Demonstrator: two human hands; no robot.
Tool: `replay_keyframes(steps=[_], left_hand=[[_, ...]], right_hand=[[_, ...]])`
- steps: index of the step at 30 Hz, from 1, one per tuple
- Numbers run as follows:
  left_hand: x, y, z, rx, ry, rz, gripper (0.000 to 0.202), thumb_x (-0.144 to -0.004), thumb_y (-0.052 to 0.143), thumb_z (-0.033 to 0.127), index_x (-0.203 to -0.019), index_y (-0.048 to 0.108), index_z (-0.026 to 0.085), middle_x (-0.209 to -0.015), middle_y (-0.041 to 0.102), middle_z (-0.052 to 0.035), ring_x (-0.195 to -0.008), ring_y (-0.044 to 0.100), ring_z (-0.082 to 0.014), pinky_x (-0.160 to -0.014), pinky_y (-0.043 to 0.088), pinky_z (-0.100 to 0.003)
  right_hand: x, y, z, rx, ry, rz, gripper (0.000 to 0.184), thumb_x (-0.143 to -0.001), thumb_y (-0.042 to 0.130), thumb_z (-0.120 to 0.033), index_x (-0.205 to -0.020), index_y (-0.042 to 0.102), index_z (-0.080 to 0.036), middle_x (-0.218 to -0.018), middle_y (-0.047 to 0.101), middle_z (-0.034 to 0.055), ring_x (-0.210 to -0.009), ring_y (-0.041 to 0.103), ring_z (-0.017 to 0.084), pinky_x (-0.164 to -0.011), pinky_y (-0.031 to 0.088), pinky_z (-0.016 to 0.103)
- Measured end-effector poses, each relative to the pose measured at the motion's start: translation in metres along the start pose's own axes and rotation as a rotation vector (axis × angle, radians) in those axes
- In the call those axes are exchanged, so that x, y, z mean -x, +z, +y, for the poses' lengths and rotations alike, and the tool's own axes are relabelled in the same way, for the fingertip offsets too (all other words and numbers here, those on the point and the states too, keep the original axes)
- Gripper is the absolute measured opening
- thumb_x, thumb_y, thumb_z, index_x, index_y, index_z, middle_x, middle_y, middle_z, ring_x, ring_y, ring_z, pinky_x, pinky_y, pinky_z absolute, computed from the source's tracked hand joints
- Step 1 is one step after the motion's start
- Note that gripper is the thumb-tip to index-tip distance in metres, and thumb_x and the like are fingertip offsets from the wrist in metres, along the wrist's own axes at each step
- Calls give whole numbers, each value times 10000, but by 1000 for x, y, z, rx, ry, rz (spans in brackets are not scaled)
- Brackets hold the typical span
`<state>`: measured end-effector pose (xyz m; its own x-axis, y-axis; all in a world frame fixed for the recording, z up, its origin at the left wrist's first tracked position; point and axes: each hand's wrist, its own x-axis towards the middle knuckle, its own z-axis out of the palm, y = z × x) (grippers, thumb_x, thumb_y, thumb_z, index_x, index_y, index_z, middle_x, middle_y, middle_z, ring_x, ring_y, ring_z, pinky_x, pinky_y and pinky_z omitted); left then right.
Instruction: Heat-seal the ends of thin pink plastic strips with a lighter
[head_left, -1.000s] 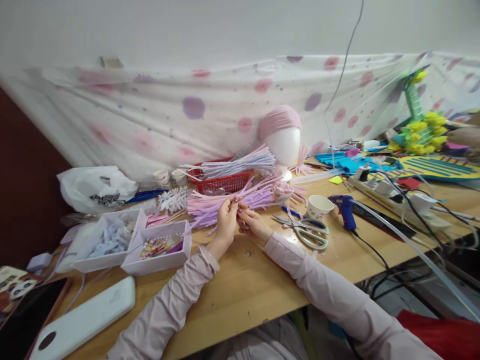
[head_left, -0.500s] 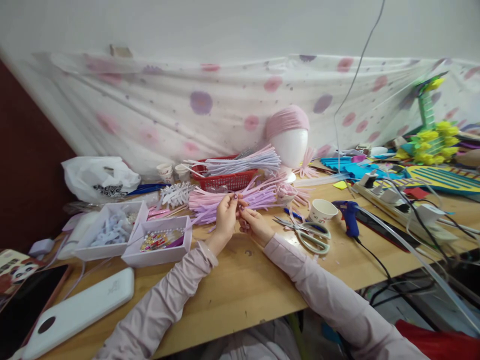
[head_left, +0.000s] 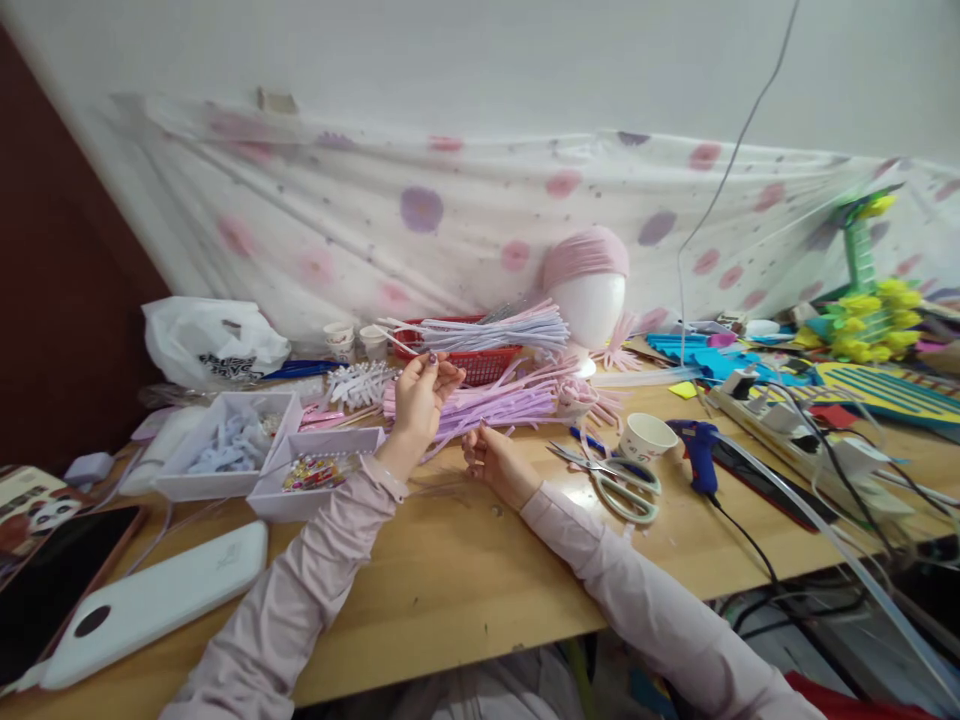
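Observation:
My left hand (head_left: 421,405) is raised over the table with thumb and forefinger pinched together and the other fingers loosely bent. Lower and to its right, my right hand (head_left: 495,462) also has its fingertips pinched. Whatever either pinch holds is too small or thin to make out. Just behind the hands lies a bundle of purple fuzzy pipe cleaners (head_left: 495,410), with pink pipe cleaners (head_left: 536,378) beyond it. Pale blue and pink pipe cleaners (head_left: 487,332) rest across a red basket (head_left: 480,366).
Scissors (head_left: 622,485), a paper cup (head_left: 649,437) and a blue glue gun (head_left: 697,450) lie to the right, near a power strip (head_left: 787,430). At left are white boxes (head_left: 262,500) of small parts and a white power bank (head_left: 165,600). A foam head (head_left: 592,305) stands behind.
My hands, together before, have come apart: the left has moved up and to the left, while the right stays near its place, slightly lower. The view has shifted slightly.

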<state>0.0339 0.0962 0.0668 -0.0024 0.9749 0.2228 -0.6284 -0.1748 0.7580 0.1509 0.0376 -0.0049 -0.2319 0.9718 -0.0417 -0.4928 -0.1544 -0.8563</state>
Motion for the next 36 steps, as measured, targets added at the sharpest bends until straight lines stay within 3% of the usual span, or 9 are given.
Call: replay_keyframes(steps=[7, 13, 28, 34, 36], left_hand=[[8, 6, -5, 40, -44, -12, 119, -816, 590, 268, -837, 536, 164, -623, 569, 41, -588, 601, -80, -676, 518, -265], [13, 9, -7, 26, 13, -45, 83, -809, 583, 237, -794, 546, 165, -622, 532, 50, -528, 490, -38, -512, 387, -161], [15, 12, -12, 58, 38, -64, 262, -687, 690, 360, -775, 556, 153, -620, 535, 42, -522, 465, -52, -489, 357, -181], [16, 14, -7, 63, 20, -73, 244, -685, 694, 338, -773, 575, 143, -607, 540, 36, -513, 461, -50, -492, 359, -179], [16, 14, -5, 64, 11, -78, 240, -690, 691, 332, -782, 582, 140, -601, 537, 36, -510, 457, -49, -486, 353, -178]], right_hand=[[-2, -6, 6, -41, 48, -65, 365, -655, 744, -466, -679, 522, -177, -676, 582, -7, -508, 498, 84, -504, 387, 217], [-1, -10, 2, -115, 25, -60, 329, -623, 791, -412, -641, 575, -164, -696, 628, 11, -530, 519, 83, -530, 421, 215], [-3, -11, 7, -196, -5, -31, 273, -618, 817, -309, -627, 617, -125, -623, 612, 0, -483, 486, 48, -500, 415, 180], [-3, -9, 3, -198, 16, -35, 322, -631, 812, -294, -884, 674, -149, -648, 619, -12, -484, 486, 42, -521, 437, 176], [-2, -9, 3, -189, 36, -62, 334, -631, 812, -286, -896, 677, -133, -639, 602, -16, -475, 467, 35, -522, 437, 176]])
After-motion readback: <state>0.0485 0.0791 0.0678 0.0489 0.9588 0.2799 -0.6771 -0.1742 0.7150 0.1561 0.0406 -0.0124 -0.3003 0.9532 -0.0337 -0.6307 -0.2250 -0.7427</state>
